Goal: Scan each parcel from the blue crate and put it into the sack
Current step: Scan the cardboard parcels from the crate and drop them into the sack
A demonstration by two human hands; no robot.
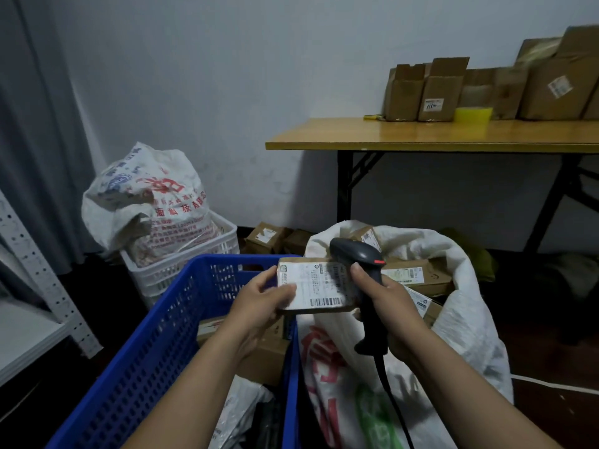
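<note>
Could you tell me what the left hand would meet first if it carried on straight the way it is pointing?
Probably the scanner in the right hand: the left hand points right, and its parcel overlaps the scanner in this view, though depth is unclear.

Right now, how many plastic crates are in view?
2: the blue crate nearest the camera, and a white crate behind it holding a printed sack. Others may be hidden.
</note>
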